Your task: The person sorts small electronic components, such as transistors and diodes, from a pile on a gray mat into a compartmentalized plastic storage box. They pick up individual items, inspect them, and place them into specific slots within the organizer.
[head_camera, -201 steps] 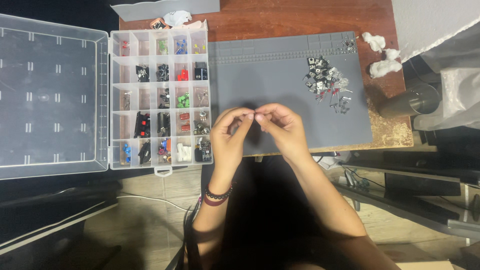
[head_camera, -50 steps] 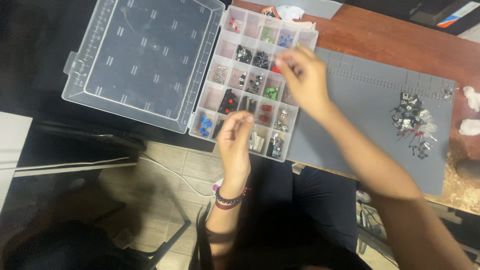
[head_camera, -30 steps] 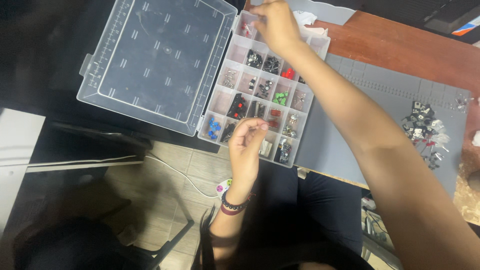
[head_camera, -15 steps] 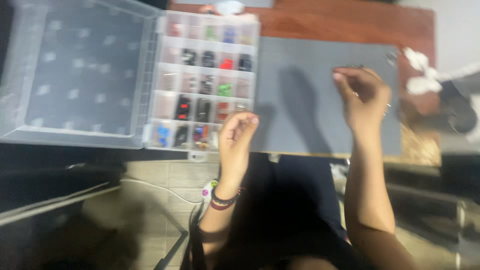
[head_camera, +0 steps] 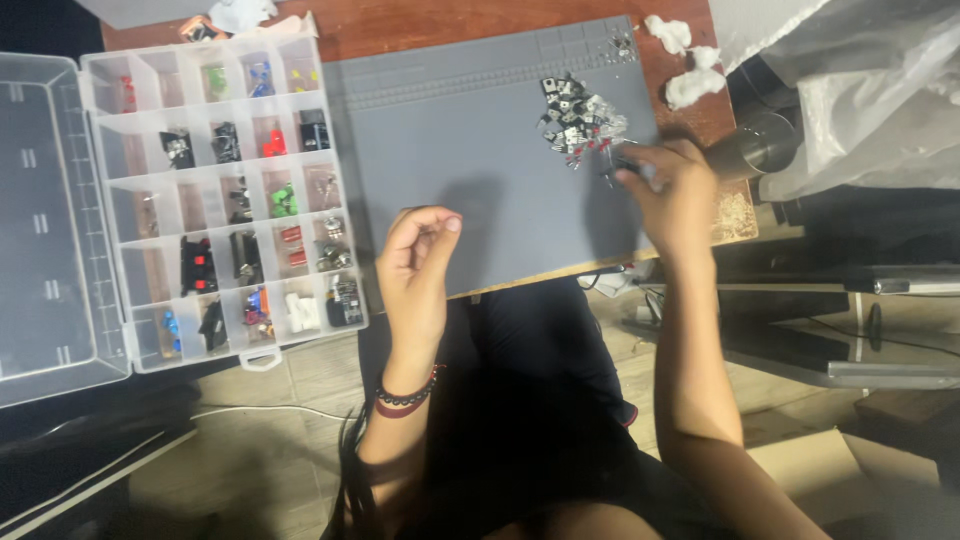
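Note:
My right hand (head_camera: 678, 195) rests on the right side of the grey mat (head_camera: 470, 140). Its fingertips pinch a small dark component (head_camera: 618, 166) at the near edge of a pile of small metal and black parts (head_camera: 577, 118). My left hand (head_camera: 415, 262) hovers over the mat's front edge, right of the clear compartment organizer (head_camera: 150, 200). Its fingers are curled with thumb and forefinger together, and nothing shows between them. The organizer holds black, red, green and blue parts in its cells.
The organizer's clear lid (head_camera: 45, 230) lies open to the left. Crumpled white tissue (head_camera: 682, 62) sits on the wooden table (head_camera: 450, 18) at the back right. A metal cylinder (head_camera: 750, 148) and a clear plastic sheet (head_camera: 860, 90) stand right of the mat.
My right hand left the organizer's far compartments and crossed the mat to the pile of parts on the right. My left hand stayed curled near the mat's front edge.

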